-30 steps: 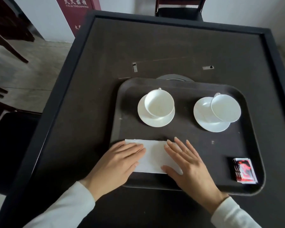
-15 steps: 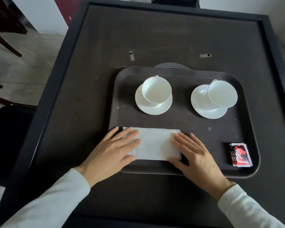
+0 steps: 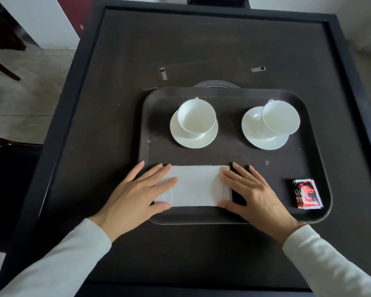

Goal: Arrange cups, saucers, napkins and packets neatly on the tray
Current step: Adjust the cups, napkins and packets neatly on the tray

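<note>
**On tray, near edge: napkin flat under both hands**

At the near-left part of the tray [image 3: 234, 156] lies a white paper napkin [image 3: 198, 186], folded to a flat rectangle with a matte, soft-looking face and its long side parallel to the near rim.

- Left hand [image 3: 135, 198]: fingers [image 3: 159, 175] straight and spread, resting flat on the napkin's left end; nothing grasped.
- Right hand [image 3: 257, 196]: fingers [image 3: 242, 175] straight, tips touching the napkin's right edge, thumb at its near corner; nothing grasped.
- Both sleeves are pale knit fabric.

The tray is dark, a rounded rectangle with a raised lip and a finely grained floor. On its far half:

- left cup [image 3: 196, 118], glossy white ceramic, upright and roughly centred on the round left saucer [image 3: 194, 141];
- right cup [image 3: 281, 116], same ware, sitting toward the right side of the right saucer [image 3: 255, 129].

The two sets stand well apart. At the near-right corner lies a small stack of packets [image 3: 307, 194], rectangular, printed red, black and white.

The surface [image 3: 201, 46] is dark, felt-like, with a raised black frame.
</note>
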Motion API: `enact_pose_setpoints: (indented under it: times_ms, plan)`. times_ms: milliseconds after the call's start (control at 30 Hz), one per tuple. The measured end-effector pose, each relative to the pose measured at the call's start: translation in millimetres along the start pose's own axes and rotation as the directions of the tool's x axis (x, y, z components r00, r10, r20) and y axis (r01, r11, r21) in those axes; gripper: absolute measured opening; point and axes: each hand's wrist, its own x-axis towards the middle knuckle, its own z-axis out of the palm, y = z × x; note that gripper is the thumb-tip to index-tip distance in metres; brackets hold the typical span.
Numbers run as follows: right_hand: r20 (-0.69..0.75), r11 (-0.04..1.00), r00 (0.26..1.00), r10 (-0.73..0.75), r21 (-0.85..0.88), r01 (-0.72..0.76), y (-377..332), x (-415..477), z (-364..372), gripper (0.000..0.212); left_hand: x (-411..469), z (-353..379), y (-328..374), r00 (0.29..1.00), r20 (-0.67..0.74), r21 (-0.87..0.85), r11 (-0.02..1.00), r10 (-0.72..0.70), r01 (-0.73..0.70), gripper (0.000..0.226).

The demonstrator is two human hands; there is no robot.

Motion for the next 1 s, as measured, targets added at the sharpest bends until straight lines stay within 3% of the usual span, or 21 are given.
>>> enact_pose_setpoints:
  times_ms: [167,333,433,500,600,767,1000]
  plan:
    - [0.0,0.989,0.997,0.073,0.132,-0.072,-7,-1,-5,0.068,3,-6,5,0.999,0.036,-0.021,0.999,-0.026,0.026,0.064]
    - [-0.184,0.949,0.952,0.243,0.249,-0.194,-1,-18,-28,0.052,12,-24,37,0.992,-0.092,-0.058,0.995,-0.087,0.082,0.058]
    - [-0.258,0.923,0.903,0.344,0.272,-0.273,24,-36,-54,0.038,29,-31,77,0.963,-0.225,-0.325,0.943,-0.148,0.069,0.047]
    - [-0.228,0.905,0.89,0.396,0.26,-0.336,46,-47,-73,0.035,46,-32,114,0.961,-0.17,-0.533,0.84,-0.217,0.096,0.042]
    - [-0.187,0.894,0.879,0.439,0.188,-0.407,79,-63,-95,0.033,80,-20,172,0.968,-0.05,-0.697,0.703,-0.245,0.141,0.042]
    - [-0.126,0.95,0.942,0.311,0.024,-0.31,117,-76,-113,0.043,123,7,242,0.957,0.047,-0.743,0.631,-0.285,0.224,0.046]
    - [0.047,0.992,0.991,0.125,0.01,-0.126,136,-76,-108,0.052,148,28,277,0.883,0.078,-0.786,0.517,-0.464,0.34,0.039]
